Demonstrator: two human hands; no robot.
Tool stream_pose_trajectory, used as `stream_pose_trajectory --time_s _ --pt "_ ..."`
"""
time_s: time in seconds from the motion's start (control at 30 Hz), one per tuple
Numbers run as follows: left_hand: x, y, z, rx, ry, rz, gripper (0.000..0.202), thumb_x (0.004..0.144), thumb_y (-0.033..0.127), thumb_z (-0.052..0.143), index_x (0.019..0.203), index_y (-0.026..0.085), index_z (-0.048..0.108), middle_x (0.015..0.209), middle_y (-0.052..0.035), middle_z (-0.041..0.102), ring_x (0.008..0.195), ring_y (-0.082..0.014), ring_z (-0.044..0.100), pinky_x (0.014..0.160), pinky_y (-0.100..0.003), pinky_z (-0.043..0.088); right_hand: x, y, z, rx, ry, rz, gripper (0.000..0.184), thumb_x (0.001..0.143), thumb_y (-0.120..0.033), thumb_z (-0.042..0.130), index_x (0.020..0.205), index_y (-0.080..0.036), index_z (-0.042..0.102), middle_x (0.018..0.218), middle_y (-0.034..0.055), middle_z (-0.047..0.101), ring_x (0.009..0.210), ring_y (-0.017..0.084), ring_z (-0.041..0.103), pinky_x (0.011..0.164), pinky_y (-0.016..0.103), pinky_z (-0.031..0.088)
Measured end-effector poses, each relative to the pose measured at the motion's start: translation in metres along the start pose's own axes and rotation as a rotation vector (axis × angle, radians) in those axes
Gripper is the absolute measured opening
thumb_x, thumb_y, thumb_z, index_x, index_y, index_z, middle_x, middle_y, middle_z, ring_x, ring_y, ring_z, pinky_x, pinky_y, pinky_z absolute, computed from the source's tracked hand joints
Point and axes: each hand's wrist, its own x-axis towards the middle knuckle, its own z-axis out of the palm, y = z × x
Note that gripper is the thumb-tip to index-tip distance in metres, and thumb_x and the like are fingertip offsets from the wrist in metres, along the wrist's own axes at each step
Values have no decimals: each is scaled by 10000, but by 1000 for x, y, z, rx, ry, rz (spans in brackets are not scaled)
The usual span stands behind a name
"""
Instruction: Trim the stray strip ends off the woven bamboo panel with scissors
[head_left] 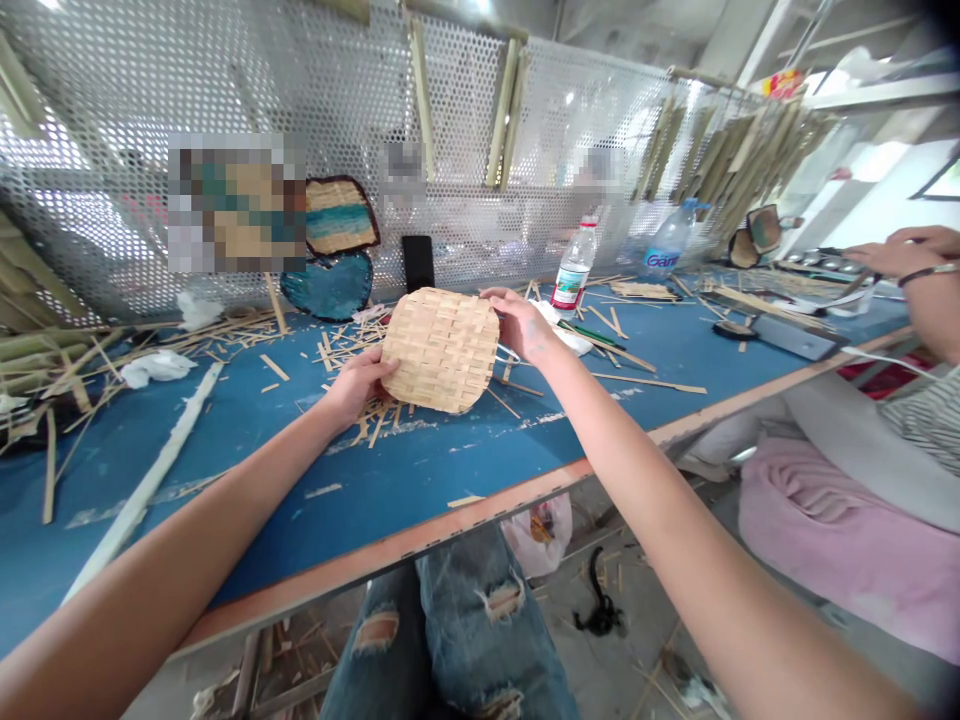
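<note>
Between my two hands, a woven bamboo panel (441, 350) with rounded corners is held up, tilted toward me above the blue table (420, 470). My left hand (358, 385) pinches its lower left edge, thumb on the near face. At the upper right edge, my right hand (517, 322) grips it, fingers partly hidden behind the weave. Loose bamboo strips (349, 345) lie under and behind the panel. Farther back, a finished woven piece with a teal band (341, 215) and a round blue piece (330, 287) lean against the perforated metal screen (465, 130).
A red-capped bottle (574, 270), a larger clear bottle (671, 240) and a black phone (418, 263) stand at the back. A long pale strip (161, 460) crosses the table's left side. At far right, another person's hands (904, 255) work above the table.
</note>
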Motion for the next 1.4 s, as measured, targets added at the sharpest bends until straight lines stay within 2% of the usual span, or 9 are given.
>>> stream_pose_trajectory --time_s 0.1,0.37,0.63,0.83,1.0,1.2,1.4 --pt "0 0 0 20 -14 1 406 618 382 830 909 134 692 778 -70 696 598 -188 595 463 -260 438 -3 -3 5 -42 -10 21 355 650 -330 729 979 -237 634 878 -3 633 820 188 574 706 312 429" --pt "1 -6 -4 56 -52 -11 415 630 409 834 922 146 699 805 -77 710 628 -211 621 498 -281 456 -5 -5 10 -74 41 49 197 677 -304 662 847 -210 629 774 -17 579 744 165 536 676 298 378" --pt "-3 -1 0 42 -95 -7 453 601 441 869 921 159 715 817 -67 727 681 -220 645 551 -289 493 2 2 6 -55 70 34 256 627 -354 705 824 -219 613 723 -33 566 703 162 533 668 296 402" --pt "-2 -4 -2 49 -110 -4 521 602 468 867 988 152 716 921 -97 745 743 -251 673 573 -306 503 2 4 7 -63 70 23 255 658 -381 697 852 -241 609 761 -25 618 779 194 594 709 316 439" --pt "-1 -4 -3 69 -110 -8 527 615 479 856 996 146 709 882 -88 733 685 -235 657 532 -298 478 0 3 7 -62 40 60 268 649 -394 683 854 -227 635 805 -3 661 844 223 625 734 333 458" --pt "0 -7 -4 60 -116 1 502 645 470 843 1010 155 703 936 -84 731 790 -252 673 626 -319 511 1 -1 5 -64 59 55 253 642 -363 678 845 -223 622 777 1 634 787 211 606 721 342 453" --pt "1 -8 -5 67 -106 4 449 638 464 854 935 158 711 850 -65 720 682 -217 637 567 -298 480 -1 -8 5 -56 55 68 230 642 -309 700 845 -216 644 783 -4 616 744 181 567 684 312 416"
